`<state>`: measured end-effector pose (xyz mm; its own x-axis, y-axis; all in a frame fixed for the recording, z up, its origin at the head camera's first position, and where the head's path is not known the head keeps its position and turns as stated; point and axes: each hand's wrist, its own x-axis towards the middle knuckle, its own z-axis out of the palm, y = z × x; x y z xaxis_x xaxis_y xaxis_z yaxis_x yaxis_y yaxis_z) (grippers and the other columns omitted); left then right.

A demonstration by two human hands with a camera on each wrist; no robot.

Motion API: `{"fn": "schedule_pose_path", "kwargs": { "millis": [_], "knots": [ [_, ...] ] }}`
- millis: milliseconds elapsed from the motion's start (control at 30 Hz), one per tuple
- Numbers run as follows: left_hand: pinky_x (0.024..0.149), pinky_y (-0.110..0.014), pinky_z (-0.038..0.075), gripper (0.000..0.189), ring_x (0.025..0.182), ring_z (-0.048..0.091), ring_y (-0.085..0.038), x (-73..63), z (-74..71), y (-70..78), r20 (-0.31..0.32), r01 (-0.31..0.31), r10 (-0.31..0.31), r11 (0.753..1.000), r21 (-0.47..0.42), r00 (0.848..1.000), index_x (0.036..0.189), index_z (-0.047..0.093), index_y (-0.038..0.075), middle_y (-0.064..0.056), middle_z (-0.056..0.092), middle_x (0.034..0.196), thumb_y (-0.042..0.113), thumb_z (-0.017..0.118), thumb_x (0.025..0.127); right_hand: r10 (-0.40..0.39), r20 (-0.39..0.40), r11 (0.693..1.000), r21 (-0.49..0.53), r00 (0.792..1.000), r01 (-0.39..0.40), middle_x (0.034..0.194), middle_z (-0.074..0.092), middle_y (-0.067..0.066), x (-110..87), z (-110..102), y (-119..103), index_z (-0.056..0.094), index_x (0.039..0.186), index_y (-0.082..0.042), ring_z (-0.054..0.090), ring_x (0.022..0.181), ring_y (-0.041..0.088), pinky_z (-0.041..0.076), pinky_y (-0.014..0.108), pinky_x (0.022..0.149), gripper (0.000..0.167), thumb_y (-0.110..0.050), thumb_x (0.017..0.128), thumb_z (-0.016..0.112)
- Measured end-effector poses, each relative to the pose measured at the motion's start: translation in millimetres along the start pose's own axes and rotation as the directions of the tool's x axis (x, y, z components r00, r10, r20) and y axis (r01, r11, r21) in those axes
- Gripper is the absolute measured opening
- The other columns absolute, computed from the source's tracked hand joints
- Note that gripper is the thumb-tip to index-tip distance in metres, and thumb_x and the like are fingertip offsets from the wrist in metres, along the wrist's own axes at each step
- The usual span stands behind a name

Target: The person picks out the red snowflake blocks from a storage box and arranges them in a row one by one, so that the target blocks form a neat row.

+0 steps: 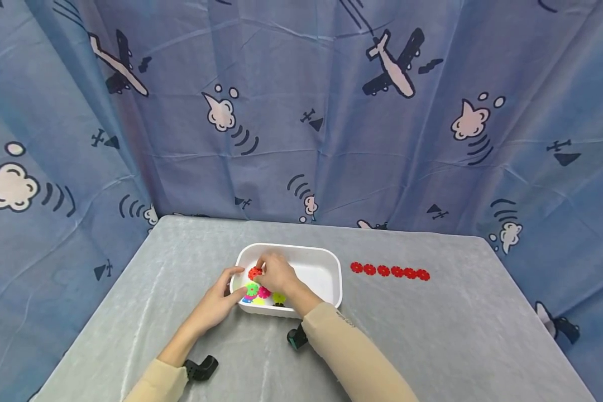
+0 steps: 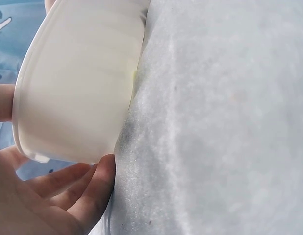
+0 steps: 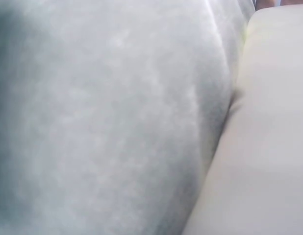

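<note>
A white plastic bin (image 1: pixel 317 279) stands on the table with several notched, flower-shaped discs at its left end. My left hand (image 1: pixel 216 301) grips the bin's left end, its thumb over the near rim. In the left wrist view, fingers of the left hand (image 2: pixel 68 196) lie against the outside of the bin wall (image 2: pixel 78 88). Inside the bin, my right hand (image 1: pixel 278 276) pinches a red notched disc (image 1: pixel 254 273) with its fingertips. Beneath it lie a green disc (image 1: pixel 252 288), a pink disc (image 1: pixel 263 292) and a yellow-green one (image 1: pixel 278 297). The right wrist view shows the bin's wall (image 3: pixel 264 122) but no grip.
Right of the bin, several red discs (image 1: pixel 383 271) lie in a row on the grey cloth-covered table (image 1: pixel 457 324). A blue curtain (image 1: pixel 281 139) with printed airplanes hangs behind and around the table. Black wrist devices (image 1: pixel 201 368) sit under both forearms.
</note>
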<state>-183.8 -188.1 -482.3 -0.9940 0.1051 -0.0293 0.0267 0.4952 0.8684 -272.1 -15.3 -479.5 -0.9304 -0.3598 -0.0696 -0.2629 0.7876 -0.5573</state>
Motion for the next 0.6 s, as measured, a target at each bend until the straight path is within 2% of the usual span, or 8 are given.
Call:
{"fn": "schedule_pose_path", "kwargs": {
  "millis": [333,600],
  "knots": [
    [0.095,-0.05,0.043,0.05,0.118,0.057,-0.031,-1.5,0.3,-0.1,0.006,0.016,-0.016,1.0,0.0,1.0,0.148,0.045,0.022,-0.023,0.05,0.146,0.028,0.063,0.102,-0.005,0.0,1.0,-0.008,1.0,0.005,0.089,0.057,-0.002,-1.7,0.3,1.2,0.067,0.102,-0.014,0.052,0.082,0.013,0.046,0.027,0.069,0.02,-0.021,0.088,0.08],
    [0.092,-0.044,0.045,0.05,0.112,0.058,-0.028,-0.6,-0.3,-0.7,0.012,0.014,-0.014,1.0,-0.008,1.0,0.148,0.045,0.02,-0.021,0.052,0.144,0.027,0.063,0.102,-0.007,-0.01,0.997,0.079,1.0,0.008,0.082,0.057,-0.001,-3.8,-1.9,2.8,0.06,0.1,-0.013,0.054,0.072,0.014,0.046,0.028,0.064,0.022,-0.009,0.086,0.076]
  ]
}}
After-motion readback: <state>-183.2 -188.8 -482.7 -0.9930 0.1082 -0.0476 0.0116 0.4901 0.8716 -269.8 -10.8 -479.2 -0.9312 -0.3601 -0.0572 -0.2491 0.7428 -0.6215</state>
